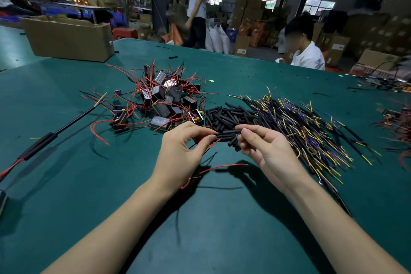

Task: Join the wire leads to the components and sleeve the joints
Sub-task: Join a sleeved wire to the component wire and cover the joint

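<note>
Black sleeve (229,133) pinched level between left hand (181,151) and right hand (264,147) above green table (222,218), apparently for threading; sleeve pile (226,115) and wire bundle (307,127) kept close for reach

green table (66,184), black sleeves (224,115), red leads (222,166)

Two bare forearms, no sleeves, no jewellery
</note>
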